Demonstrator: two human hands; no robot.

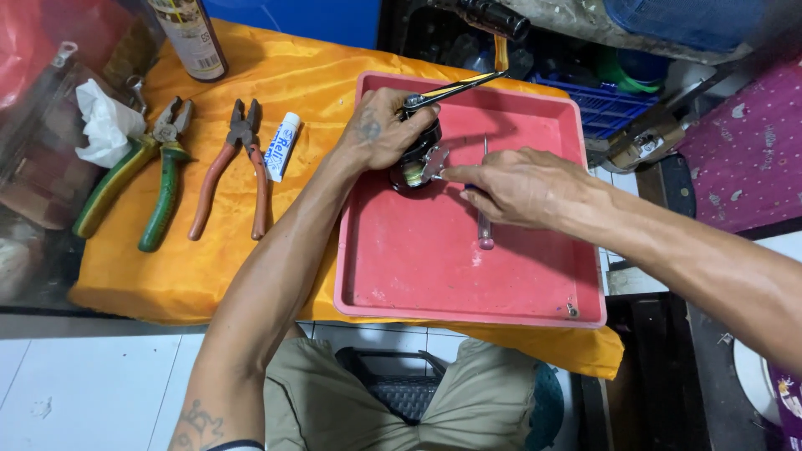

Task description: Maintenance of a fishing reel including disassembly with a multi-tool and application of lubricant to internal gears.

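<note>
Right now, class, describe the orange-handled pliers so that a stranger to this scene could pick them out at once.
Start at the orange cloth over the table, left of the red tray. Two pairs of pliers lie there side by side. The orange-handled pliers are the right-hand pair, next to a small white tube; the neighbouring pair has green handles.

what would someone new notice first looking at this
The red tray on the orange cloth draws the eye first: both hands meet over a small dark reel at its upper middle. The left hand grips the reel and holds tweezers, while the right hand puts its fingers to a metal part on it. Left of the tray lie green pliers and brown pliers.
</note>
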